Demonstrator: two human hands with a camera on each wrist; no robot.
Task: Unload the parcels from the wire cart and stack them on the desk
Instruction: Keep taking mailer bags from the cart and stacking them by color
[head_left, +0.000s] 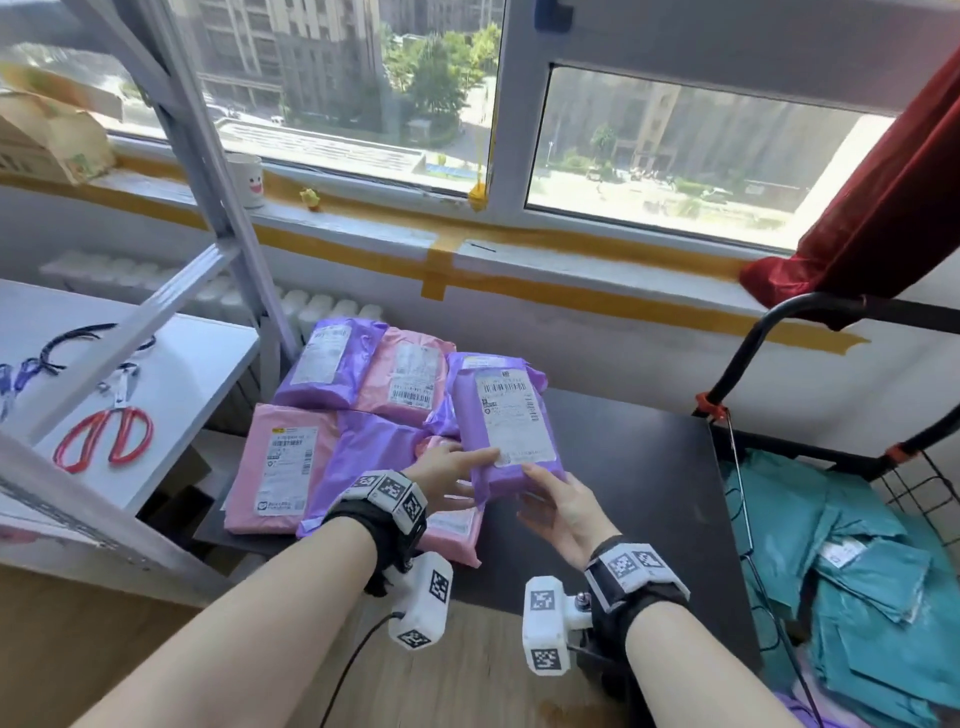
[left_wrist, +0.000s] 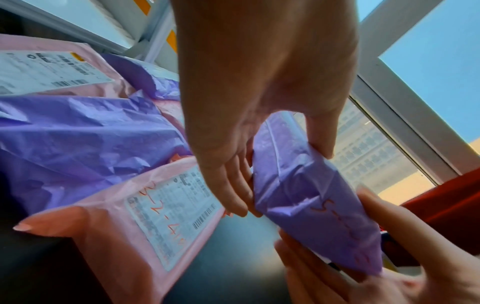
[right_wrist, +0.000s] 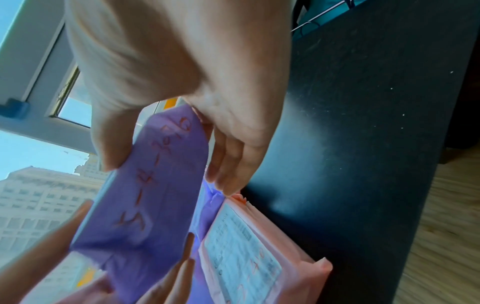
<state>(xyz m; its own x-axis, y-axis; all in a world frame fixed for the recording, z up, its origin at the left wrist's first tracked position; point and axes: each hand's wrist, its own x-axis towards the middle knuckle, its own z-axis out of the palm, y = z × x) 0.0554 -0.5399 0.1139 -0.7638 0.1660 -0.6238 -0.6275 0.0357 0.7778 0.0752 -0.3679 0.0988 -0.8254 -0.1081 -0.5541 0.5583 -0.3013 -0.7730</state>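
Purple parcel (head_left: 506, 421) held above the dark surface (head_left: 639, 467) — left hand (head_left: 447, 478) and right hand (head_left: 558, 512) fingers pinching its near end. Six pink and purple parcels (head_left: 332, 410) already unloaded at left; teal parcels (head_left: 852, 571) remain in wire cart (head_left: 930, 483) — roughly midway.

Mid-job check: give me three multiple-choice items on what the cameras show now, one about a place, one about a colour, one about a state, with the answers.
1. Where are the red-handled scissors?
A. on the white shelf
B. on the black desk
C. in the cart

2. What colour are the parcels left in the cart?
A. pink
B. teal
C. purple

3. How is the purple parcel held?
A. lying free on the pile
C. by the left hand alone
B. between both hands

Answers:
1 A: they lie on the white shelf, left of the desk.
2 B: the head view shows teal bags behind the wire.
3 B: the left hand and right hand each grip its near end.
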